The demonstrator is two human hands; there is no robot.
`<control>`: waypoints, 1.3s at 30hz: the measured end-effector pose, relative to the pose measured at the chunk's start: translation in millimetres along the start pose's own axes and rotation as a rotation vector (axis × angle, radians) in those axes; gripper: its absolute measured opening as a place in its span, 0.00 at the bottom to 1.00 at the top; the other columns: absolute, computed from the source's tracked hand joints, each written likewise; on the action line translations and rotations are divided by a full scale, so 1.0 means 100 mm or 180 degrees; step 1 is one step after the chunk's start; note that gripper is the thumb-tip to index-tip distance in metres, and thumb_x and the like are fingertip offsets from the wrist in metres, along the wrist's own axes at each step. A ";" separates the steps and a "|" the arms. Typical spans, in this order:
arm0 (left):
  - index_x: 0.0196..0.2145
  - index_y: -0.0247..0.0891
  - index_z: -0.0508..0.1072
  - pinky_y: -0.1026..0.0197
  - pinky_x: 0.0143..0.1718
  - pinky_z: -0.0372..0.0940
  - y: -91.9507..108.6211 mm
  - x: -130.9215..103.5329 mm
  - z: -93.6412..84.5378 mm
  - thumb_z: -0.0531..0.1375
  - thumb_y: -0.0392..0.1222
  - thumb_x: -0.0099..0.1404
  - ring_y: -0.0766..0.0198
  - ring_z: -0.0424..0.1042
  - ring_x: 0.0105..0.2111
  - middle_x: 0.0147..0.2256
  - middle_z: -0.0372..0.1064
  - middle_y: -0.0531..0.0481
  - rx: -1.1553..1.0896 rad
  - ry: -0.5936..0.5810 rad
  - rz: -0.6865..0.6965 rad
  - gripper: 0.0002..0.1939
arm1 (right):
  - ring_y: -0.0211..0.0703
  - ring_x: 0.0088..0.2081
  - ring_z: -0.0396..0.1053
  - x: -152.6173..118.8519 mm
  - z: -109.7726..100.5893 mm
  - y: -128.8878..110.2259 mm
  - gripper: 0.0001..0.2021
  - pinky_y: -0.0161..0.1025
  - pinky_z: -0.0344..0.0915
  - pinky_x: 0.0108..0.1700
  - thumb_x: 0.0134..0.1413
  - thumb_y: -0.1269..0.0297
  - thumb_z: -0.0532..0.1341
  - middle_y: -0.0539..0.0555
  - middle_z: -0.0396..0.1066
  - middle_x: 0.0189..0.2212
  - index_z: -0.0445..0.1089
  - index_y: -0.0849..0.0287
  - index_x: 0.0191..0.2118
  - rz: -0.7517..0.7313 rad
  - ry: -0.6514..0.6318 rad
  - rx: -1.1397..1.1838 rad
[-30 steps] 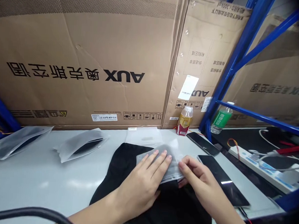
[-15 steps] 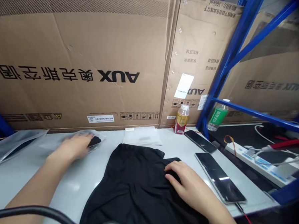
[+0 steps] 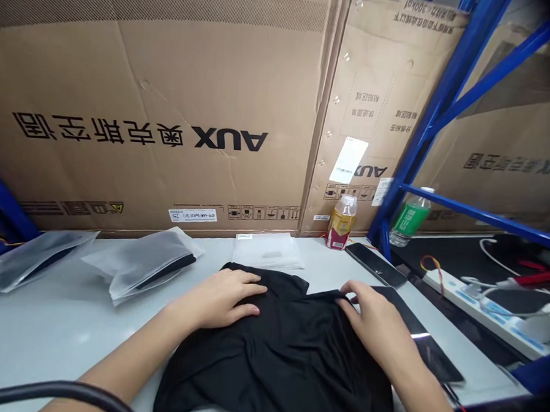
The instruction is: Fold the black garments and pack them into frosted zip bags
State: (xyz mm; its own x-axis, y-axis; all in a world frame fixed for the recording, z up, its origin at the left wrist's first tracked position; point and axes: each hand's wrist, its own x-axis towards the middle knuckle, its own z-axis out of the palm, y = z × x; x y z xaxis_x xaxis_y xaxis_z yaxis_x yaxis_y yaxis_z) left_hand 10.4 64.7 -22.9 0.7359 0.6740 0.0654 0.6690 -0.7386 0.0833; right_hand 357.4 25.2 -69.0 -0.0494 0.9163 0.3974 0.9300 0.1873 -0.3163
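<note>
A black cloth garment (image 3: 267, 353) lies loosely spread on the table in front of me, its exact kind not clear. My left hand (image 3: 226, 296) rests on its upper left part, fingers stretched out over the fabric. At the upper right edge, my right hand (image 3: 368, 312) pinches the cloth between thumb and fingers, lifting that edge slightly. Left of the garment, a frosted plastic bag (image 3: 145, 261) with something black inside lies apart from both hands.
Another frosted bag (image 3: 32, 261) lies at the far left. Behind the garment are flat clear bags (image 3: 268, 248) and a drink bottle (image 3: 342, 222). Two phones, one dark phone (image 3: 376, 263) and one cabled phone (image 3: 429, 343), lie right. Large cartons (image 3: 171, 71) stand behind; a power strip (image 3: 486, 312) sits beyond.
My left hand has let go of the frosted bag and moved right onto the garment. My right hand has shifted slightly right and now grips and raises the cloth's edge.
</note>
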 end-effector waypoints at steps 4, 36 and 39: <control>0.58 0.46 0.79 0.53 0.52 0.70 -0.07 -0.04 0.00 0.60 0.50 0.77 0.50 0.78 0.53 0.54 0.78 0.46 -0.0036 0.0027 -0.0090 0.16 | 0.52 0.43 0.76 0.07 -0.19 -0.18 0.07 0.47 0.69 0.45 0.69 0.65 0.55 0.54 0.78 0.41 0.70 0.52 0.44 -0.0177 0.0176 0.0089; 0.47 0.49 0.80 0.48 0.57 0.63 0.32 -0.89 -0.35 0.67 0.40 0.69 0.51 0.77 0.46 0.46 0.79 0.51 0.0616 0.0283 -0.0416 0.09 | 0.53 0.49 0.77 -0.38 -0.48 -0.48 0.13 0.45 0.77 0.48 0.66 0.56 0.68 0.55 0.80 0.51 0.76 0.46 0.54 -0.2049 -0.0596 0.0315; 0.62 0.56 0.73 0.47 0.63 0.64 0.51 -1.19 -0.07 0.66 0.55 0.69 0.48 0.76 0.54 0.58 0.76 0.50 0.0386 0.0245 -0.0007 0.26 | 0.57 0.53 0.79 -0.64 -0.43 -0.12 0.16 0.46 0.80 0.46 0.62 0.47 0.70 0.53 0.80 0.55 0.77 0.38 0.53 -0.2418 -0.0514 0.0085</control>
State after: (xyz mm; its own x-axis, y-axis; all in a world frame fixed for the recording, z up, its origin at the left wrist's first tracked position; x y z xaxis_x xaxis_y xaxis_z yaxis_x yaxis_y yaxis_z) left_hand -43.4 -53.3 -19.2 0.7273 0.6715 0.1418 0.6818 -0.7306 -0.0370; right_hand 364.7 -50.4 -53.8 -0.7241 0.5730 0.3839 0.6108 0.7912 -0.0290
